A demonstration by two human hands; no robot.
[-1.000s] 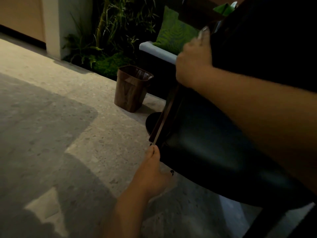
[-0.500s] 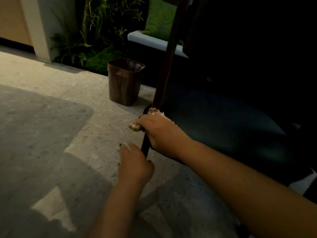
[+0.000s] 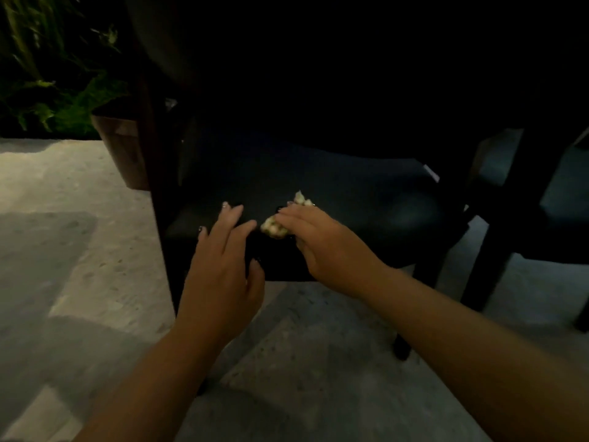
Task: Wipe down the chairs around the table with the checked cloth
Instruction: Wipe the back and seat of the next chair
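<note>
A dark chair point(image 3: 366, 199) with a black padded seat stands upright in front of me, its back lost in shadow. My right hand point(image 3: 322, 244) holds a bunched pale checked cloth point(image 3: 275, 228) against the front part of the seat. Most of the cloth is hidden under the fingers. My left hand point(image 3: 223, 260) lies with straight fingers on the seat's front left corner, just left of the cloth.
A brown wood-grain bin point(image 3: 122, 151) stands on the floor behind the chair's left leg. Green plants point(image 3: 54, 90) fill the far left. A second dark chair point(image 3: 541, 199) stands close on the right. Pale speckled floor point(image 3: 79, 250) stretches left and below.
The chair, tilted earlier, now stands level. My right hand has moved with the cloth from the chair's left frame onto the seat. My left hand went from the frame onto the seat corner.
</note>
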